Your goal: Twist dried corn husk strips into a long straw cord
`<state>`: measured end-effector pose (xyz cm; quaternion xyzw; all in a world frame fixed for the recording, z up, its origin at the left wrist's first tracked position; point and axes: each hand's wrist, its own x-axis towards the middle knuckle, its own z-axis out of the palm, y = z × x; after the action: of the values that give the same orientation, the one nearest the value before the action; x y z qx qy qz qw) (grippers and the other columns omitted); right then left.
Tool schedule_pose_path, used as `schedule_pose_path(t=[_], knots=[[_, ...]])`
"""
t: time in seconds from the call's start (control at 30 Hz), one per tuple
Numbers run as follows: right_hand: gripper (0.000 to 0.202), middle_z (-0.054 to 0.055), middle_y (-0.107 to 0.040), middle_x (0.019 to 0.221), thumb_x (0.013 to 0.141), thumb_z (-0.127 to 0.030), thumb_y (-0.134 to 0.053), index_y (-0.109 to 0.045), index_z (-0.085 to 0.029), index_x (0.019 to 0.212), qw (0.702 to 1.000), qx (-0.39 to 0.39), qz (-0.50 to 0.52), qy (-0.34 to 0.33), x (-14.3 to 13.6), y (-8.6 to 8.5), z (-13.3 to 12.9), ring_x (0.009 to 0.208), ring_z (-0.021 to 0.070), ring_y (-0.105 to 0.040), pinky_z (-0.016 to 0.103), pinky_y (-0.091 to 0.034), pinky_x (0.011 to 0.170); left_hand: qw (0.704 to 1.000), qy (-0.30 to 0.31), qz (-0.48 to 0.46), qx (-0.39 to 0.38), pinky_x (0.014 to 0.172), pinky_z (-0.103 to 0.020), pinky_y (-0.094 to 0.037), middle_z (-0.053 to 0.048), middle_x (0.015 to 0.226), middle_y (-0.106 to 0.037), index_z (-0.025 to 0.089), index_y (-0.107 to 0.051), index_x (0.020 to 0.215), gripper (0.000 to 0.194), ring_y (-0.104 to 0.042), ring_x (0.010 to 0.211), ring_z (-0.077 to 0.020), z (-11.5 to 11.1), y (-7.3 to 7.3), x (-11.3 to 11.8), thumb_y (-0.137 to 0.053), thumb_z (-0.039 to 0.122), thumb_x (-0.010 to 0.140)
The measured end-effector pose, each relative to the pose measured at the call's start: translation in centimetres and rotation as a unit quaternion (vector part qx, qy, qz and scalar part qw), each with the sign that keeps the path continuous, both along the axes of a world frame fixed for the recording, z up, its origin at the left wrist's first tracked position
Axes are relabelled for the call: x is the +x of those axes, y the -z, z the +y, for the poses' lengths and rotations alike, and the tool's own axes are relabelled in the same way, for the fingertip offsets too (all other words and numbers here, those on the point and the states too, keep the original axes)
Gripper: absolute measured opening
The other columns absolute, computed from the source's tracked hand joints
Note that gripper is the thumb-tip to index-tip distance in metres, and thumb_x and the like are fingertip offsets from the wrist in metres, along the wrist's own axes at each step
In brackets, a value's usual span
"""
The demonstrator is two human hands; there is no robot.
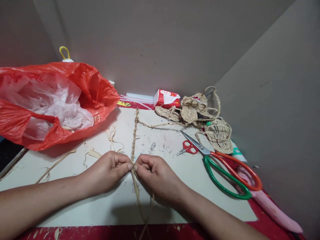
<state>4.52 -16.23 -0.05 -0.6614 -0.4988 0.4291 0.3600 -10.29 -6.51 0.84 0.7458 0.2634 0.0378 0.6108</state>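
1. Here, straw braid [134,141], one: runs lengthwise up the desk [96,208], near end pinched.
2. Left hand [111,170], right hand [155,176]: each grip is clamped on the braid, thumb against finger, the two close together.
3. Loose strands [136,189]: trail below; best kept flat, with even tension at each crossing.

From my remote post I am seeing a white board [217,207] lying on a red cover [107,232]. A plaited strand [134,138] is running down its middle, fibre scraps [94,154] are lying loose to the left, and small red-handled scissors [186,149] are resting beside larger scissors [206,151]. Coiled braids [189,114] are sitting by the far right corner; a red plastic bag [100,90] is overlapping the far left.
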Motion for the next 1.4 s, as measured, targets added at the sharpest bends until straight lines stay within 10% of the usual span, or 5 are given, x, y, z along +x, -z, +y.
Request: schedule_pose_path(t=[0.5,0.67,0.9,1.1,1.4], knots=[[0.029,-0.003,-0.054,0.049,0.085,-0.041,-0.050,-0.053,-0.018,0.066,0.983,-0.085,0.163,0.012,-1.1,-0.5,-0.5,0.038,0.0080,-0.042,0.020,-0.031,0.040,0.999,-0.016,-0.050,-0.002,0.062,-0.024,-0.036,0.000,0.064,-0.058,0.014,-0.056,0.066,0.028,-0.048,0.063,-0.0113,-0.6,0.6,-0.6,-0.044,0.027,0.087],[0.032,0.000,-0.056,0.052,0.090,-0.031,-0.043,-0.052,-0.019,0.061,0.997,0.033,-0.065,-0.009,-1.4,0.4,-1.0,0.046,0.0103,-0.048,0.022,-0.033,0.046,0.996,-0.010,-0.073,-0.052,0.069,-0.025,-0.040,-0.003,0.072,-0.063,0.013,-0.059,0.071,0.027,-0.053,0.070,-0.0129,-0.6,0.7,-0.4,-0.045,0.029,0.088],[0.017,0.007,-0.061,0.058,0.080,-0.006,-0.046,-0.059,-0.016,0.077,0.826,0.157,-0.528,-0.118,-2.7,0.7,-1.8,0.046,0.0173,-0.052,0.031,-0.021,0.044,0.997,-0.018,-0.043,-0.060,0.055,-0.022,-0.030,0.004,0.058,-0.039,0.015,-0.045,0.060,0.033,-0.033,0.058,-0.0085,-1.1,0.5,-0.4,-0.043,0.032,0.089],[0.018,0.005,-0.055,0.060,0.073,-0.002,-0.046,-0.054,-0.017,0.077,0.728,0.157,-0.653,-0.141,-4.4,-0.1,-2.5,0.046,0.0192,-0.051,0.032,-0.027,0.041,0.989,-0.052,-0.031,-0.138,0.053,-0.023,-0.030,0.003,0.055,-0.041,0.014,-0.045,0.053,0.038,-0.033,0.054,-0.0081,-0.7,0.8,0.0,-0.053,0.040,0.080],[0.021,0.005,-0.062,0.061,0.080,-0.036,-0.061,-0.061,-0.015,0.078,0.810,0.181,-0.540,-0.139,-4.4,-1.2,-2.4,0.047,0.0194,-0.054,0.030,-0.032,0.044,0.968,-0.108,-0.022,-0.224,0.047,-0.021,-0.026,0.003,0.047,-0.048,0.014,-0.054,0.055,0.021,-0.037,0.045,-0.0065,-0.8,0.3,0.0,-0.061,0.026,0.070]])
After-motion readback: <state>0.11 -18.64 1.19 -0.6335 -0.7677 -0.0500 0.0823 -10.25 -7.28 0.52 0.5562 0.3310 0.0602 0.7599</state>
